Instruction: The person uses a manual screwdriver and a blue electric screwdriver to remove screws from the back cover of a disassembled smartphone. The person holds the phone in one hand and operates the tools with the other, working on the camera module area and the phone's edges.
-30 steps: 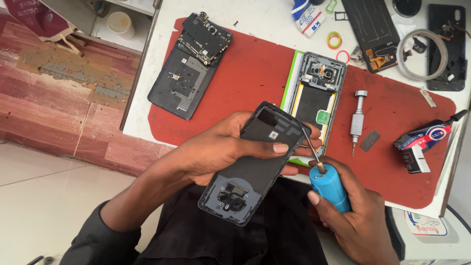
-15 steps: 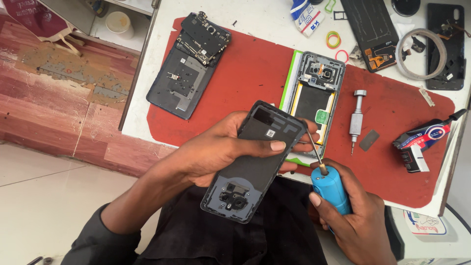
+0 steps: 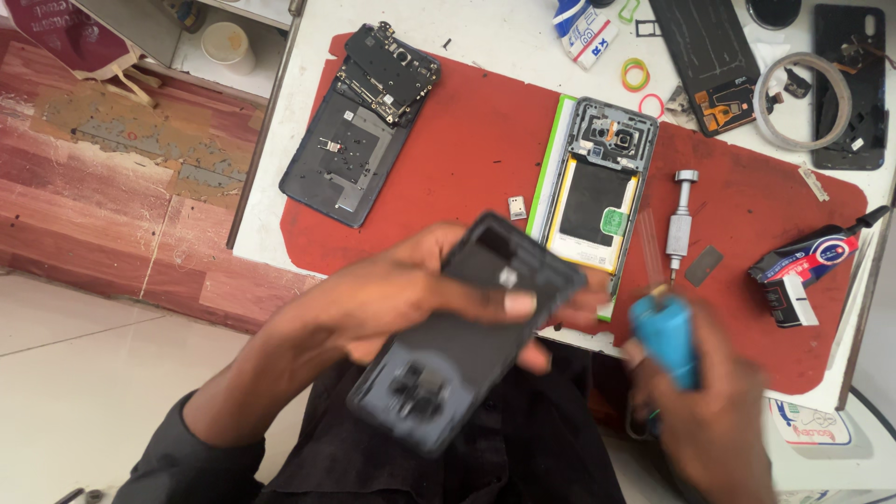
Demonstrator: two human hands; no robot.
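A dark grey phone back cover (image 3: 467, 336), blurred, sits tilted above the table's near edge, camera cutout toward the viewer. A blue-handled screwdriver (image 3: 665, 331) stands just beside it, tip upward.

White table (image 3: 485, 37) bears a red mat (image 3: 485, 149), rubber bands (image 3: 636, 73), tape roll (image 3: 803, 101)

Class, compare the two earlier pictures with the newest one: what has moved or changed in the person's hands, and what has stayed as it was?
The right hand has drawn the blue-handled screwdriver away from the dark phone back cover, rightwards; its tip now blurs above the red mat, no longer at the cover's edge. The left hand still grips the cover. The opened phones, silver tool and glue tube lie unchanged.
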